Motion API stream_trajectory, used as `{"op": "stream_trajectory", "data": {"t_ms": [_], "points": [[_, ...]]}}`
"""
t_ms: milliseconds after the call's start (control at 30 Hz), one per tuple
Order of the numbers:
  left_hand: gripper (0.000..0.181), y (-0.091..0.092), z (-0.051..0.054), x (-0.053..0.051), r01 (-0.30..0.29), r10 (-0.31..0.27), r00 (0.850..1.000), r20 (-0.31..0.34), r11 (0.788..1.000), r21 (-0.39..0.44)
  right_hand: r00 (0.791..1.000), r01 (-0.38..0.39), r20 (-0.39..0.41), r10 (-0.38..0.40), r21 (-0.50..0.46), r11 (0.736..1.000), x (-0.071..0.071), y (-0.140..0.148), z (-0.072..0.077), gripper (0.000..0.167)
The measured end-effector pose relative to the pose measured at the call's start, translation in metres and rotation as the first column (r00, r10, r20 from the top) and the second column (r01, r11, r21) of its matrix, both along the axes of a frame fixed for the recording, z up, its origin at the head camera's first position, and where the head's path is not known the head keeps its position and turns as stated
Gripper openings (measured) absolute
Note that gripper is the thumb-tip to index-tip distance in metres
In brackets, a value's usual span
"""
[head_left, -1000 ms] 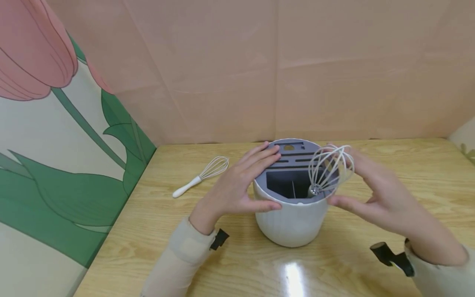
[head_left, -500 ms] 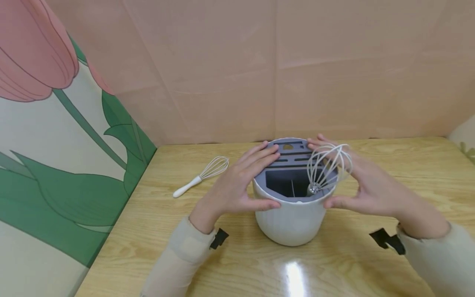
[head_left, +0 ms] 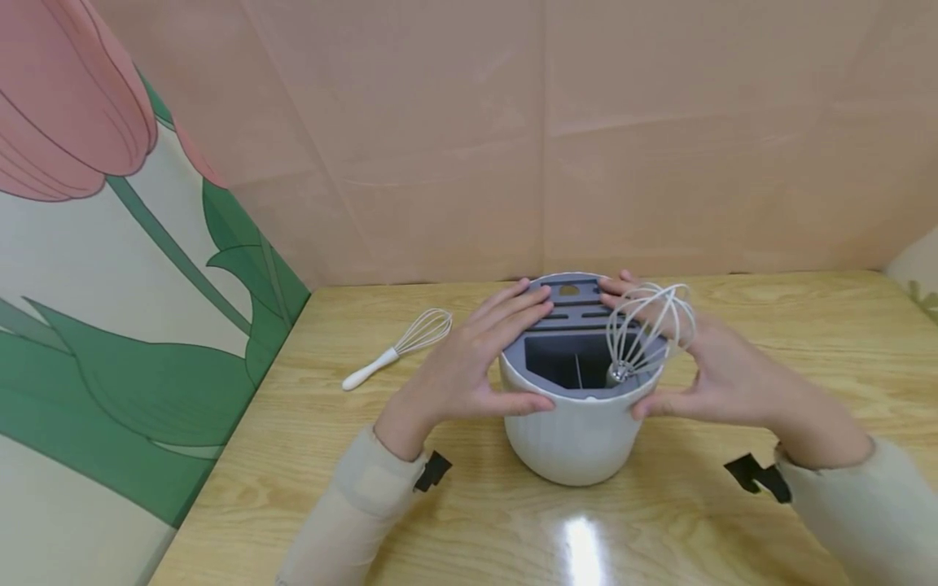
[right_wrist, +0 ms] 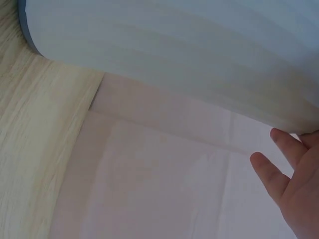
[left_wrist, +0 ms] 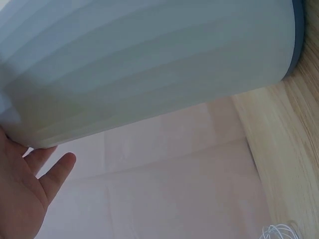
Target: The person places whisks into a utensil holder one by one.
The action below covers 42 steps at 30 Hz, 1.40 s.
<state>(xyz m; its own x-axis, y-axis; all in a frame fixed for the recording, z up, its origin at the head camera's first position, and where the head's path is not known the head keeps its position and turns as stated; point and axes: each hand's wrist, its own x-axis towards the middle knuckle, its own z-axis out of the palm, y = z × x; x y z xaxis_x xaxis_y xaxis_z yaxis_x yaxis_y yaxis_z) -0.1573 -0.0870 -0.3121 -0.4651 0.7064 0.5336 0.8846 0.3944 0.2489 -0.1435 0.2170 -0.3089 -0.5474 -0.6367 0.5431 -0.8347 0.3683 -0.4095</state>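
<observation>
From where I'm standing, the white ribbed round pot (head_left: pixel 575 448) is smack between the person's left hand (head_left: pixel 476 358) and right hand (head_left: pixel 725 378). Neither's nearer: both touch it at the rim. Fingers on both sides are spread wide and mostly straight, thumbs on the front, the rest reaching over onto the grey slotted insert (head_left: pixel 575 323). Nothing looks pinched; can't tell how hard they press. The pot's upright, mouth up, axis roughly vertical, its body below the fingers on the pale wood-grain surface (head_left: pixel 440 521).

The white wire balloon whisk (head_left: pixel 648 335) in it stands head up, leaning toward the right fingers, which are behind the wires; can't tell if they touch. A white-handled wire whisk (head_left: pixel 393 354) lies flat off left of the left fingers, long axis diagonal, wires angled away from the person and in toward that hand.
</observation>
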Motion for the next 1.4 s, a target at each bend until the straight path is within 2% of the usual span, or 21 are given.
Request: {"op": "stream_trajectory", "data": {"t_ms": [233,500,700,900,1100,1233,1400], "points": [[0.099,-0.001,0.001,0.001,0.002,-0.002,1.000,0.000,1.000,-0.016,0.998,0.018,0.060,-0.018,0.000,1.000,0.003,0.001,-0.002,0.114],[0.093,-0.010,0.000,0.004,-0.016,0.016,0.998,0.059,1.000,-0.013,0.997,-0.012,0.081,0.017,-0.058,0.998,0.003,0.001,-0.006,0.116],[0.089,-0.022,-0.002,0.003,-0.042,0.041,0.999,0.033,0.999,0.011,0.995,-0.042,0.083,0.051,-0.109,0.993,0.003,-0.001,-0.007,0.114],[0.088,-0.034,-0.003,0.002,-0.081,0.081,0.996,0.030,0.997,0.002,0.992,-0.026,0.121,0.038,-0.100,0.995,0.005,0.000,-0.007,0.114],[0.083,-0.051,-0.005,0.001,-0.159,0.162,0.983,0.082,0.987,-0.032,0.992,-0.063,0.105,0.076,-0.123,0.990,0.004,-0.001,-0.007,0.114],[0.079,-0.064,-0.010,-0.004,-0.201,0.204,0.973,0.113,0.979,-0.033,0.991,-0.089,0.088,0.103,-0.147,0.985,0.003,0.000,-0.008,0.113],[0.068,-0.081,-0.015,-0.009,-0.284,0.288,0.947,0.145,0.958,-0.048,0.991,-0.093,0.078,0.106,-0.154,0.984,0.003,0.000,-0.009,0.114]]}}
